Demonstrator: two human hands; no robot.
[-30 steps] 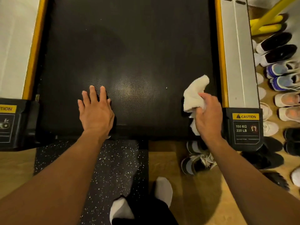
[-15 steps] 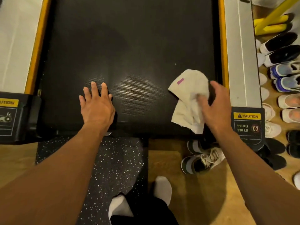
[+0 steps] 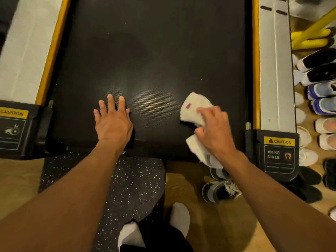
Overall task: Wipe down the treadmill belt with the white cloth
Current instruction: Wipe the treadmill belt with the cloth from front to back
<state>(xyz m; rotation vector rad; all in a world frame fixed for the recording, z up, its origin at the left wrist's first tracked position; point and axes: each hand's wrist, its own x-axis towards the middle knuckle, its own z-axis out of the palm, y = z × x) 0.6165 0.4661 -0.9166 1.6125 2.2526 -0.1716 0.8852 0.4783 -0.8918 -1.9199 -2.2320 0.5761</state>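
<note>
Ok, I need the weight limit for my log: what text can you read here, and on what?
"CAUTION": on yellow, right end cap.
"150 KG 330 LB": same cap, just below.
"CAUTION": on yellow, left end cap, slightly blurred.
Fine print on both caps and the purple tag on the white cloth: too small to read.

Both bare forearms reach forward from the lower corners. The left hand (image 3: 113, 122) lies flat, palm down, fingers straight and slightly spread. The right hand (image 3: 214, 131) (knuckles up, wrist bent a little) has its fingers (image 3: 205, 110) curled round a bunched white cloth (image 3: 192, 108).
</note>
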